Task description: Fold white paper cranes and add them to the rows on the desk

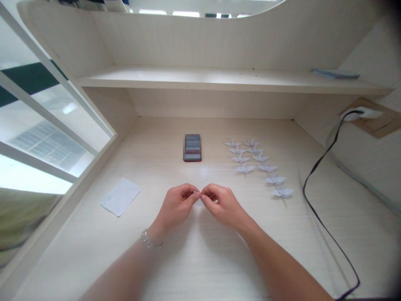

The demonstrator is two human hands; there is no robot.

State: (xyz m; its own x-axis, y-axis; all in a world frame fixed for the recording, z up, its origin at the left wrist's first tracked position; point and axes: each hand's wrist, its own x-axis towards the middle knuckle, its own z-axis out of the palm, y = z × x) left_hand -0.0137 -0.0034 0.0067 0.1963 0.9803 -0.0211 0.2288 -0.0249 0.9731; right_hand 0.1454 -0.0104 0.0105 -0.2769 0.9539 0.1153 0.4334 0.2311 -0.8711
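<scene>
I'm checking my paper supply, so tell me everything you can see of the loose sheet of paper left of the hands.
The sheet of paper is thin, pale and roughly square, with slightly uneven edges. It lies flat and turned at an angle on the pale wood-grain desk, apart from the left hand. Only the desk touches it. No creases are clearly visible.

No lettering can be read anywhere. The flat dark rectangular device (192,147) just ahead of the left hand (175,205) is pixelated, and the flat blue packet (336,74) on the pale wooden shelf (200,79) well beyond the right hand (223,205) shows no legible marks.
</scene>
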